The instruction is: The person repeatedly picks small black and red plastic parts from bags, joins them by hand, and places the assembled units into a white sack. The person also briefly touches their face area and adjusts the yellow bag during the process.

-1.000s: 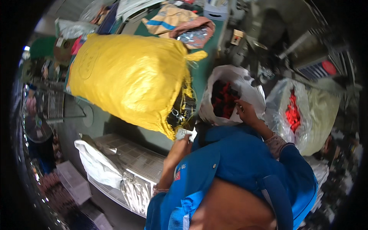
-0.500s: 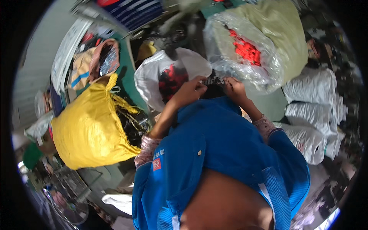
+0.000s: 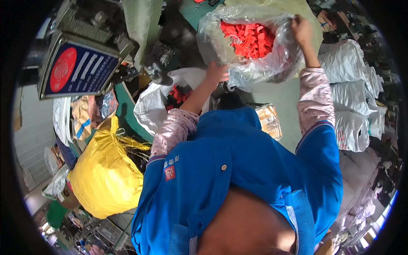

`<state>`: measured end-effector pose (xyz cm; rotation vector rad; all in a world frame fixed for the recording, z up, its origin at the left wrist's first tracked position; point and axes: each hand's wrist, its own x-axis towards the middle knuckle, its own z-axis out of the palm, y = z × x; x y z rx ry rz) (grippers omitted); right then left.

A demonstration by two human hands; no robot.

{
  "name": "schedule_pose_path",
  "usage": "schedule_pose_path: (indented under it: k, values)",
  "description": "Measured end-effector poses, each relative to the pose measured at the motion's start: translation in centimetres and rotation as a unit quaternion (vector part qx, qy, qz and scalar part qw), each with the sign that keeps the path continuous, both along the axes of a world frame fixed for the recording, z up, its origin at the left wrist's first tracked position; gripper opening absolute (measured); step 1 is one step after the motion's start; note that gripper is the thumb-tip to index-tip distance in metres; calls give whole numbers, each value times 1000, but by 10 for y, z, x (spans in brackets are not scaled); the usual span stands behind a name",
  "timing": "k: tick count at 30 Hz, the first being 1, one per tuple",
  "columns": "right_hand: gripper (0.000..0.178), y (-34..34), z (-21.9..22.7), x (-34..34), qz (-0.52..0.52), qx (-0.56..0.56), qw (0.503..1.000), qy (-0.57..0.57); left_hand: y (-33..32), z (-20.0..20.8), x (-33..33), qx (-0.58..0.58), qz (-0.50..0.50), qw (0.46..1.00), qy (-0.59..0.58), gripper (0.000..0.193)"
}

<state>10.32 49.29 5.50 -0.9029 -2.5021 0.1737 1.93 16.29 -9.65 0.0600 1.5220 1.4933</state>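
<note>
Both bare hands were at the clear plastic bag (image 3: 284, 53), which sat at the far side of the scene, right of centre, its mouth spread wide. A pile of small red pieces (image 3: 253, 40) lay inside it. A pale yellow-green sack (image 3: 289, 7) showed around the bag at its far and right sides.

Right hand (image 3: 302, 30): at the right rim of the clear plastic bag, fingers bent and clamped on the film. Left hand (image 3: 217, 73): at the near left edge of the same bag, fingers curled; whether they gripped the film could not be told.

Just left of the left hand, a white bag (image 3: 146, 106) held red and black pieces (image 3: 177, 97), partly hidden by the forearm. Farther left and nearer, a bulging yellow sack (image 3: 104, 174) lay on its side. A machine with a blue and red plate (image 3: 87, 70) stood at far left; a brown paper bag (image 3: 82, 115) with a blue stripe lay on its near side.

A brown bundle (image 3: 269, 121) lay on the grey-green table (image 3: 291, 102), near the blue jacket (image 3: 250, 170). White packages (image 3: 346, 63) were ranged along the right.
</note>
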Motion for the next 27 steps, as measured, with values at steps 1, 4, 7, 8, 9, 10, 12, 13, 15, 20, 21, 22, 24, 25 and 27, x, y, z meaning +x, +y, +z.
schedule_pose_path:
  k: [1, 4, 7, 8, 9, 10, 12, 13, 15, 20, 21, 22, 24, 25, 27]
  values:
    - [35, 7, 29, -1, 3, 56, 998, 24, 4, -8, -2, -21, -20, 999, 20, 61]
    - [28, 32, 86, 3, -14, 103, 993, 65, 15, 9, 9, -122, 6, 933, 337, 59]
    - [25, 35, 89, 15, -10, 142, 987, 68, 21, 45, 18, -104, 25, 850, 516, 70]
    - [28, 40, 78, 25, -22, 119, 991, 52, 22, 59, 17, -68, -27, 829, 555, 73]
    - [32, 46, 71, 31, -35, 97, 994, 35, 25, 69, 16, -31, -77, 803, 590, 76]
    - [31, 34, 72, 28, -22, 100, 994, 29, 30, 74, 19, -31, -129, 789, 599, 76]
    - [35, 21, 65, 28, 14, 107, 994, 2, 49, 79, 36, -23, -234, 756, 611, 76]
    - [40, -7, 67, 24, 21, 79, 996, -24, 54, 65, 40, -26, -258, 761, 594, 77]
    - [52, -65, 68, 16, 160, 250, 955, 25, 55, 26, 42, -46, -307, 769, 560, 77]
    - [49, -189, -5, 53, 405, 16, 913, -45, 36, 40, 66, 24, -462, 718, 520, 58]
    - [47, -198, -27, 60, 409, -54, 901, -131, 34, 41, 72, 41, -472, 701, 532, 57]
    - [42, -186, -59, 66, 338, -65, 922, -180, 30, 42, 76, 54, -482, 684, 546, 56]
    - [36, -127, -87, 75, 123, -174, 943, -257, 23, 30, 81, 80, -460, 694, 549, 59]
    - [36, -95, -90, 81, -23, -266, 924, -273, 23, 32, 79, 65, -455, 707, 537, 60]
    - [39, -25, -111, 113, -16, -255, 965, -64, 25, 43, 70, 45, -446, 732, 513, 61]
